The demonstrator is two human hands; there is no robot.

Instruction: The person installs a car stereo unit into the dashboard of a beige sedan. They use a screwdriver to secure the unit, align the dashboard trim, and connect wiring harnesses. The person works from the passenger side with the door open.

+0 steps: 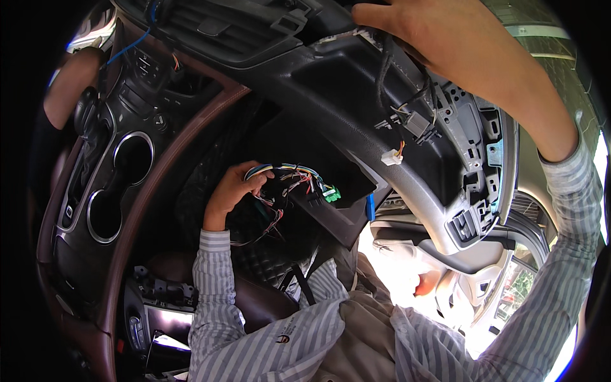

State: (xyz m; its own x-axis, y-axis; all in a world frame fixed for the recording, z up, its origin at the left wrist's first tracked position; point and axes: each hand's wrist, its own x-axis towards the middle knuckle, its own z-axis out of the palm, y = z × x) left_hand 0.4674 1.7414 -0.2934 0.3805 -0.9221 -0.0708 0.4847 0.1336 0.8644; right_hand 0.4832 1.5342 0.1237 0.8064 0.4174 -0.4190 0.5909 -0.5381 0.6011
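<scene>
Left hand [234, 188] gripping the wire bundle [286, 181] under the dash [331, 89]; right hand [445, 44] clamped on its upper edge. Mid-wiring, seemingly; next calls for steady dash, careful feed.

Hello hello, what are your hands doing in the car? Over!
Left hand gripping the coloured wire bundle under the dashboard. Right hand up on the loosened dash panel. Loose white connector dangling between them.

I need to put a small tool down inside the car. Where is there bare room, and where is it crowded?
Two round cup holders in the centre console stand bare. The dark quilted floor mat beside the console is open too. It is crowded around the left hand, which grips a wire bundle, and under the dash panel held by the right hand.
</scene>
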